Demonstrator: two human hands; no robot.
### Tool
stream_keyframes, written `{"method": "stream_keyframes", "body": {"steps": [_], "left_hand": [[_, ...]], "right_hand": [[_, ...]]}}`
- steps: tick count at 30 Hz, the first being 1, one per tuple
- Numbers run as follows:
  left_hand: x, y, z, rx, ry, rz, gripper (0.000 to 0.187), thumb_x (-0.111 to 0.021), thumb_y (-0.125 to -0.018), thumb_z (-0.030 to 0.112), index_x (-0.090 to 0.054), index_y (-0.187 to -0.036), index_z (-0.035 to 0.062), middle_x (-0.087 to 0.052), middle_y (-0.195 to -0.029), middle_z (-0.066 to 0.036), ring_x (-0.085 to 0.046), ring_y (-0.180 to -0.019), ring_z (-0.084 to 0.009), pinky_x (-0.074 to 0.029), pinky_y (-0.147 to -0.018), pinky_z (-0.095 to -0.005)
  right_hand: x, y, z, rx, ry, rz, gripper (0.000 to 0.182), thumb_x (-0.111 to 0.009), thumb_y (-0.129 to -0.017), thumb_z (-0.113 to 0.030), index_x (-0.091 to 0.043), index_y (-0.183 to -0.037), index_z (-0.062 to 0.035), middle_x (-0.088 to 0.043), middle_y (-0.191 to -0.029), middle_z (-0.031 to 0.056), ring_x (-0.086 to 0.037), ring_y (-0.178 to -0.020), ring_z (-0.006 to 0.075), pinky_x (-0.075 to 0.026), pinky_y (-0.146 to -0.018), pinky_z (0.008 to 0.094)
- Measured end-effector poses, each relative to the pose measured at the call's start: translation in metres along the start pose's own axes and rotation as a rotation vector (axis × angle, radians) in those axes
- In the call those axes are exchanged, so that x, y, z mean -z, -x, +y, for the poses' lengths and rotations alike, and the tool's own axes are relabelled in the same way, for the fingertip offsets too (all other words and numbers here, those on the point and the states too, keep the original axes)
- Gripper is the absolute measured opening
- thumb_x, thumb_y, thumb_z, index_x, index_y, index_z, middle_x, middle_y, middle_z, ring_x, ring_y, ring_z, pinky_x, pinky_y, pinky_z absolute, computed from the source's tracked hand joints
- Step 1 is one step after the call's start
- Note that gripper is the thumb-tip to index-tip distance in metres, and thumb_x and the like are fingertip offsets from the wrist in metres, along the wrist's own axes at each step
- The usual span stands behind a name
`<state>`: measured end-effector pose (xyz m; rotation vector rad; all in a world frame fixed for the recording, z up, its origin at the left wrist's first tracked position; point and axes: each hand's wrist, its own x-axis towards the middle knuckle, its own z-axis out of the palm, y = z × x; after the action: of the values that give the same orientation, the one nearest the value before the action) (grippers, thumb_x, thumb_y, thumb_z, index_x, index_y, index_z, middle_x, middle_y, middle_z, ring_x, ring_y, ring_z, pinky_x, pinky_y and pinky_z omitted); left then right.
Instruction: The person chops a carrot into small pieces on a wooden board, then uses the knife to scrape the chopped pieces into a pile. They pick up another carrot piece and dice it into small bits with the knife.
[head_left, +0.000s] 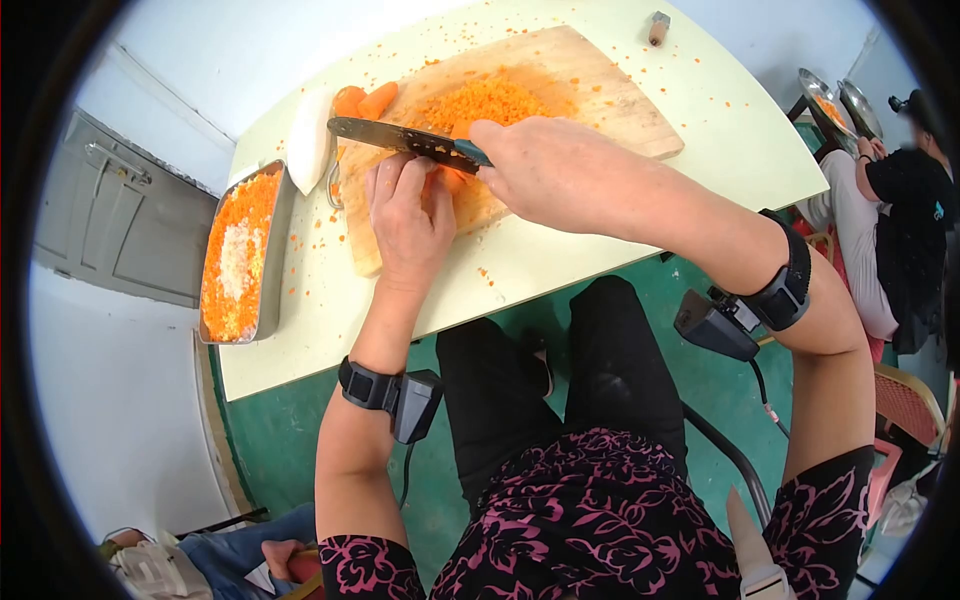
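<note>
A wooden cutting board (610,95) lies on the pale yellow table, with a heap of chopped carrot (490,100) on it. My right hand (530,165) is closed round the dark handle of a knife (395,136), whose blade points left over the board. Below the blade, my left hand (410,210) rests with bent fingers on a piece of carrot (450,180), partly hidden by the fingers and knife. Two carrot pieces (377,101) sit at the board's upper left edge, beside a white radish (310,140).
A metal tray (272,290) of chopped carrot with something pale on top stands at the table's left edge. A small brown-handled object (658,29) lies at the far edge. Carrot bits are scattered about. At right, another person (905,180) sits near metal bowls (828,102).
</note>
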<state>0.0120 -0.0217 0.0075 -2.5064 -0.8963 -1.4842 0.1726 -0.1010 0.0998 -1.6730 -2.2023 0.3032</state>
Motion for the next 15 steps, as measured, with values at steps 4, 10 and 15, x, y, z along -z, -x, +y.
{"method": "stream_keyframes", "body": {"steps": [4,10,15], "left_hand": [[0.0,0.001,-0.001,-0.007,0.019,0.015,0.013,-0.059,-0.073,-0.004,-0.06,-0.085,0.0016,-0.058,-0.088,-0.012,-0.051,-0.084,-0.0294,-0.041,-0.076,-0.0363],[-0.002,0.001,-0.002,-0.008,0.013,0.012,0.015,-0.06,-0.072,-0.004,-0.06,-0.085,0.0019,-0.056,-0.088,-0.012,-0.05,-0.083,-0.0308,-0.041,-0.075,-0.0374],[-0.003,0.002,-0.003,-0.028,0.012,0.024,0.015,-0.06,-0.072,-0.003,-0.06,-0.085,0.002,-0.056,-0.088,-0.012,-0.05,-0.083,-0.031,-0.041,-0.074,-0.0375]], "right_hand": [[0.001,-0.001,-0.002,-0.044,0.004,-0.024,0.019,-0.051,-0.089,-0.018,-0.047,-0.091,0.0007,-0.058,-0.067,0.0196,-0.059,-0.069,0.0362,-0.044,-0.062,0.0461],[0.006,-0.014,-0.005,0.008,0.058,-0.121,0.017,-0.044,-0.091,-0.015,-0.046,-0.09,0.001,-0.058,-0.068,0.0194,-0.06,-0.063,0.0343,-0.048,-0.057,0.0437],[-0.002,-0.023,-0.007,-0.088,-0.055,-0.157,0.018,-0.041,-0.091,-0.016,-0.046,-0.091,0.001,-0.058,-0.068,0.017,-0.059,-0.051,0.028,-0.049,-0.044,0.0376]]}}
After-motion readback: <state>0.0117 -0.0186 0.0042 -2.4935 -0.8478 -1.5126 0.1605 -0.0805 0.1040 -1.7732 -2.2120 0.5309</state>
